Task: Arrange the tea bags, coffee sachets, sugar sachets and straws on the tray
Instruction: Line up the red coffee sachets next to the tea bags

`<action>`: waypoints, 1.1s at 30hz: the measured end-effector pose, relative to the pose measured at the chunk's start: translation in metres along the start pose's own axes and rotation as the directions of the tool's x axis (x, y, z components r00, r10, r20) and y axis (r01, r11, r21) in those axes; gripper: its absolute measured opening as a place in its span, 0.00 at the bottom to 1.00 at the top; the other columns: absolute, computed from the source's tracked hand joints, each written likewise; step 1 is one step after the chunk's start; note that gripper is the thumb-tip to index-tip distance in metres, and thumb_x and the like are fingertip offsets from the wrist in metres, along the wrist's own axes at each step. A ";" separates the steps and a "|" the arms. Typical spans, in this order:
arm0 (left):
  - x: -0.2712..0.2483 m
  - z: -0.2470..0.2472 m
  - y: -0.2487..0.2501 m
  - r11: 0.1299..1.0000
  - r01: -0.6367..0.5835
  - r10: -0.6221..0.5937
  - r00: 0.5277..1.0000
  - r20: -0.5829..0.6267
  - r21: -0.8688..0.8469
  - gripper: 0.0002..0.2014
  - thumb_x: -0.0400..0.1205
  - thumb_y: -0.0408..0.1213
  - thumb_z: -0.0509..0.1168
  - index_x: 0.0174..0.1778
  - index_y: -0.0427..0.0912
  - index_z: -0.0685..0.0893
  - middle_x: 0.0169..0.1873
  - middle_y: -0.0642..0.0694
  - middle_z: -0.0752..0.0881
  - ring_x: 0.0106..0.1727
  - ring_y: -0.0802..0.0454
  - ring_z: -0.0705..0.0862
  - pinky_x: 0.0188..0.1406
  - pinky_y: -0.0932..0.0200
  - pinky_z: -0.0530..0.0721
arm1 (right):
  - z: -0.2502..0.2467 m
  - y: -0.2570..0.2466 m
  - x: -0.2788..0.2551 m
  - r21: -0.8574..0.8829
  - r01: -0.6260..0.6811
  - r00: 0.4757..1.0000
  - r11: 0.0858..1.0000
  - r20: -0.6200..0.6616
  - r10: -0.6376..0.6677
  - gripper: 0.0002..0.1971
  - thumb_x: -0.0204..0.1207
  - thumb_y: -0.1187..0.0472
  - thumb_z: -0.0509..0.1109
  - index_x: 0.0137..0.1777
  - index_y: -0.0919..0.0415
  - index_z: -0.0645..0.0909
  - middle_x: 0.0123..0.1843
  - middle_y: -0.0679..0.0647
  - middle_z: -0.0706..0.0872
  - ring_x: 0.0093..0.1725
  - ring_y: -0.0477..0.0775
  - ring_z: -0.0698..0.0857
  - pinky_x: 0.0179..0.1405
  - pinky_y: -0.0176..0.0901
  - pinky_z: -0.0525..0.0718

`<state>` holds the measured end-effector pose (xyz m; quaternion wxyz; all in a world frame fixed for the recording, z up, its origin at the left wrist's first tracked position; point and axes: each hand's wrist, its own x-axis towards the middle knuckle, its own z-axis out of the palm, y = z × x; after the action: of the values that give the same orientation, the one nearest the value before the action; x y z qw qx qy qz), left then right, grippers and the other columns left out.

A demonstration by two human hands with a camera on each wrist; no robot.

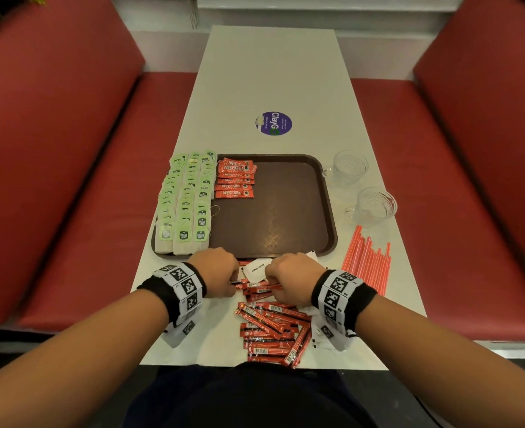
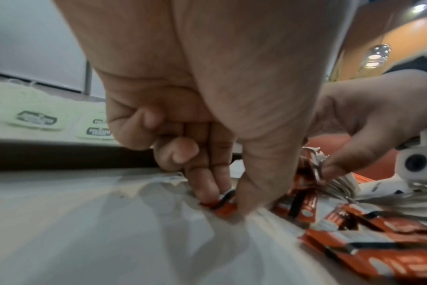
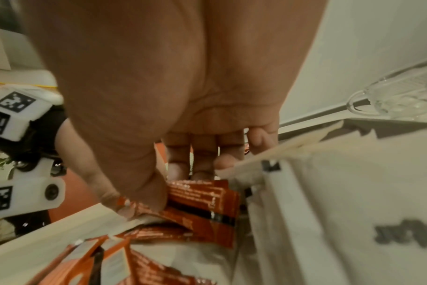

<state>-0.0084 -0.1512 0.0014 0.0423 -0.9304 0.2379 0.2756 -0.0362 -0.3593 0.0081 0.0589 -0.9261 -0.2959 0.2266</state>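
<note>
A brown tray [image 1: 286, 211] holds rows of green tea bags [image 1: 187, 199] on its left and several red coffee sachets [image 1: 234, 179] at its far edge. More red coffee sachets [image 1: 270, 329] lie loose on the table just in front of the tray. My left hand [image 1: 218, 271] pinches the end of one coffee sachet [image 2: 222, 206] between thumb and fingers. My right hand [image 1: 289, 278] grips a small bunch of coffee sachets [image 3: 202, 204] against its thumb. White sugar sachets [image 1: 256, 268] lie between both hands. Red straws [image 1: 367, 261] lie right of the tray.
Two clear glass cups [image 1: 349, 166] [image 1: 375, 205] stand on the white table [image 1: 273, 75] right of the tray. A round purple sticker [image 1: 274, 123] sits beyond it. Red bench seats [image 1: 69, 180] flank the table on both sides.
</note>
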 end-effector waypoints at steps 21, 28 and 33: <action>-0.015 -0.019 -0.042 0.983 -0.102 0.104 0.995 0.007 -0.156 0.12 0.84 0.44 0.61 0.59 0.48 0.86 0.50 0.51 0.88 0.48 0.51 0.83 0.47 0.59 0.79 | -0.015 0.003 0.009 0.266 -0.037 0.988 0.963 -0.137 0.076 0.06 0.77 0.56 0.63 0.42 0.54 0.70 0.34 0.52 0.80 0.34 0.56 0.79 0.34 0.51 0.80; -0.007 -0.035 -0.050 0.943 -0.139 0.118 0.989 -0.087 -0.301 0.12 0.89 0.40 0.56 0.61 0.48 0.84 0.46 0.54 0.84 0.45 0.55 0.80 0.44 0.60 0.76 | -0.030 0.004 0.019 0.438 -0.017 0.978 0.899 -0.180 0.106 0.07 0.81 0.59 0.63 0.51 0.54 0.66 0.33 0.53 0.81 0.31 0.51 0.78 0.29 0.46 0.73; 0.002 -0.044 -0.052 0.926 -0.167 0.123 0.981 -0.149 -0.338 0.11 0.90 0.40 0.57 0.61 0.50 0.84 0.41 0.59 0.82 0.41 0.61 0.78 0.41 0.62 0.72 | -0.040 0.009 0.030 0.478 0.013 0.978 0.878 -0.190 0.089 0.10 0.82 0.51 0.65 0.60 0.52 0.77 0.42 0.49 0.86 0.40 0.49 0.85 0.41 0.49 0.84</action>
<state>0.0388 -0.1148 0.0348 -0.1586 -0.9183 0.2557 0.2571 0.0082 -0.3483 0.0296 0.3107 -0.9072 -0.2051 0.1962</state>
